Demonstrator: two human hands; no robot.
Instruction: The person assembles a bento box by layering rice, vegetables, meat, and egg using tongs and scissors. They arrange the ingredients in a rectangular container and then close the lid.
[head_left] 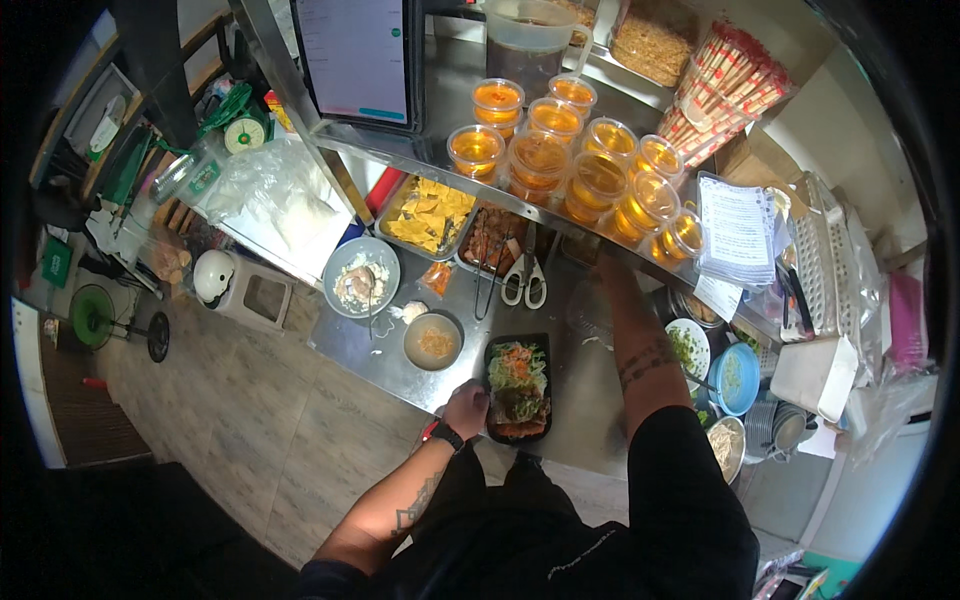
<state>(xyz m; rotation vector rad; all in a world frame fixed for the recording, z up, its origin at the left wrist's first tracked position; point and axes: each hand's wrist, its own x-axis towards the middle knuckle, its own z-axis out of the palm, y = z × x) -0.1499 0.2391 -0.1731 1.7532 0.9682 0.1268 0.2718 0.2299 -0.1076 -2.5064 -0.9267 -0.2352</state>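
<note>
This looks like the kitchen of a small food shop. On the metal shelf (450, 85) are lots of cups of orange liquid (597, 180), a big bunch of wrapped sticks (720, 95), 1 tablet (355, 60) and a pile of notes (737, 230). Lower than the shelf, the steel bench (585, 405) has food trays (415, 247) and 1 black box (520, 440) with a meal in it.

**Surroundings on every side**

Well left of the left fingers (474, 398) are a green fan (92, 316), a white helmet (213, 277) beside a pale stool (244, 308), and a scale (246, 134) farther off. Beyond those fingers, the metal shelf (447, 100) bears a tablet (355, 60) and a jug (522, 52). Beyond and to their right are bundled chopsticks (722, 95) and a stack of written slips (735, 232).
</note>
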